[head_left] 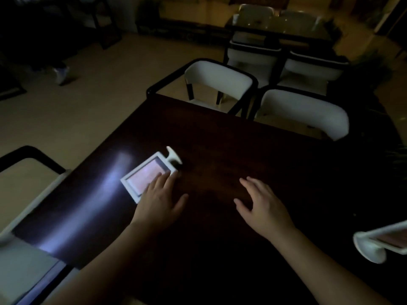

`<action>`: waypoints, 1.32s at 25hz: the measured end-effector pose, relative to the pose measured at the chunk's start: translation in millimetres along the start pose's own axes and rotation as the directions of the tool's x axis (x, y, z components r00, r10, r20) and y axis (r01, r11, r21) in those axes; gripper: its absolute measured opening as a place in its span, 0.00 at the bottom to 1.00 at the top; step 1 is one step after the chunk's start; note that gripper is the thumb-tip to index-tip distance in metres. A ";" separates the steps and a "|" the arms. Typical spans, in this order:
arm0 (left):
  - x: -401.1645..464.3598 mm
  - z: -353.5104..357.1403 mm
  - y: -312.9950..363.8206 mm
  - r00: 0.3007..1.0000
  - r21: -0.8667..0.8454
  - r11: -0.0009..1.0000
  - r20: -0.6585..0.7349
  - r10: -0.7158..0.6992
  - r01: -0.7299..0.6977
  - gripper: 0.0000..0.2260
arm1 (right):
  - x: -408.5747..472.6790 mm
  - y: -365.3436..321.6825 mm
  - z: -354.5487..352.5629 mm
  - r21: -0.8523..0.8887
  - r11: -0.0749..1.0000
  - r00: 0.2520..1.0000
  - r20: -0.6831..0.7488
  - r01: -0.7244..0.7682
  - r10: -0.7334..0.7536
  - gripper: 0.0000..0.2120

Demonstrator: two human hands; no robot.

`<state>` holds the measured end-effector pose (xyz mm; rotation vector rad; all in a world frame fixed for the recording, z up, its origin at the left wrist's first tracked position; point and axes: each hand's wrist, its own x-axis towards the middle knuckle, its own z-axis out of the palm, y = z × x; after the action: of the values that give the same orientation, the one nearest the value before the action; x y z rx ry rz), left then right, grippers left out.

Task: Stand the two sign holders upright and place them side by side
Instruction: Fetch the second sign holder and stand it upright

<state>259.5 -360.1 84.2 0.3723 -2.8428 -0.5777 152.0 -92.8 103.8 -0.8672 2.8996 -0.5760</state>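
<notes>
One white sign holder (143, 175) lies flat on the dark wooden table (220, 139), its round base pointing away from me. My left hand (159, 200) is spread over its near right corner, fingers apart, resting on the frame. My right hand (263, 205) hovers open over bare table to the right, holding nothing. The second white sign holder (374, 245) lies on its side at the right edge of the view, base toward me, partly cut off.
Two white chairs (220, 82) (304, 113) stand at the table's far side, and another chair (26, 164) stands at its left. A further table with chairs (279, 29) sits behind. The room is dim.
</notes>
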 end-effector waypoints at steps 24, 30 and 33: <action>111.3 7.0 -199.9 0.898 -0.216 0.937 0.405 -0.171 0.276 0.32 | 154.0 -169.8 153.0 -0.413 0.774 0.872 0.325 0.480 -0.367 0.16; 117.0 7.7 -201.6 0.892 -0.269 0.904 0.401 -0.208 0.332 0.20 | 153.7 -171.4 160.6 -0.404 0.797 0.890 0.275 0.450 -0.363 0.12; 114.4 2.8 -203.1 0.890 -0.288 0.889 0.396 -0.228 0.356 0.17 | 148.1 -170.9 156.3 -0.346 0.836 0.901 0.246 0.426 -0.357 0.12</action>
<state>191.8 -572.9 17.2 0.7067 -2.9345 -1.3212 141.6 -357.0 28.8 -1.5044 2.7223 0.0858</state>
